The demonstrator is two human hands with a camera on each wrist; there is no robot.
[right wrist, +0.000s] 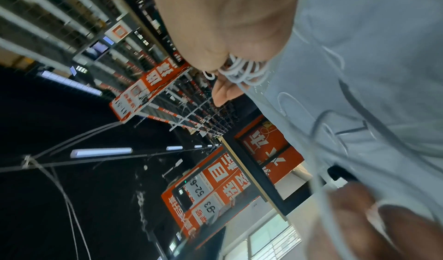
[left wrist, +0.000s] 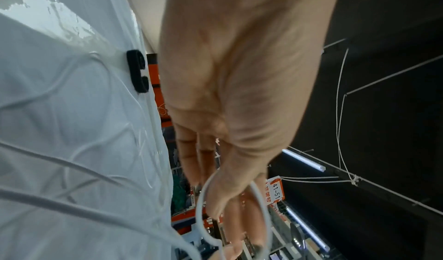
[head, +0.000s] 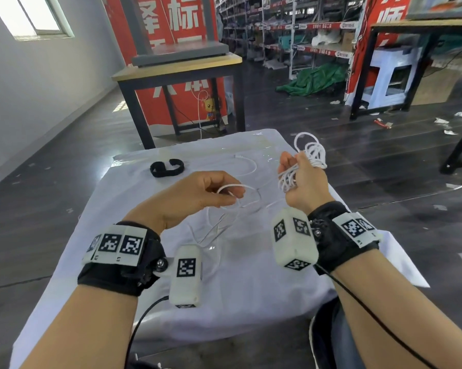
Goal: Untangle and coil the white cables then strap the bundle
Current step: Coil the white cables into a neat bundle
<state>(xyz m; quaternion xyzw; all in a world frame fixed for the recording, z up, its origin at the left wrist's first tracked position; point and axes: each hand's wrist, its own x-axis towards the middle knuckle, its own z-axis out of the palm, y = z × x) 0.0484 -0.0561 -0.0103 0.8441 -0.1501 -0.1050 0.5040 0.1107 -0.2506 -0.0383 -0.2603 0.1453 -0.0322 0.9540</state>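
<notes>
My right hand (head: 301, 179) is raised over the table's right side and grips a coiled bundle of white cable (head: 311, 153); its loops stick out past the fingers and show under the palm (right wrist: 242, 71) in the right wrist view. My left hand (head: 197, 193) pinches a loose loop of the same white cable (head: 235, 186) between thumb and fingers; that loop (left wrist: 203, 207) curls round the fingertips in the left wrist view. Slack cable (head: 219, 225) trails down onto the white tablecloth (head: 171, 262). A black strap (head: 166, 167) lies curled at the far left of the cloth.
The small cloth-covered table (head: 251, 302) stands on a dark floor. A wooden-topped table with black legs (head: 181, 67) stands just beyond it. Warehouse shelves (head: 291, 27) and a second table (head: 411, 30) fill the back right.
</notes>
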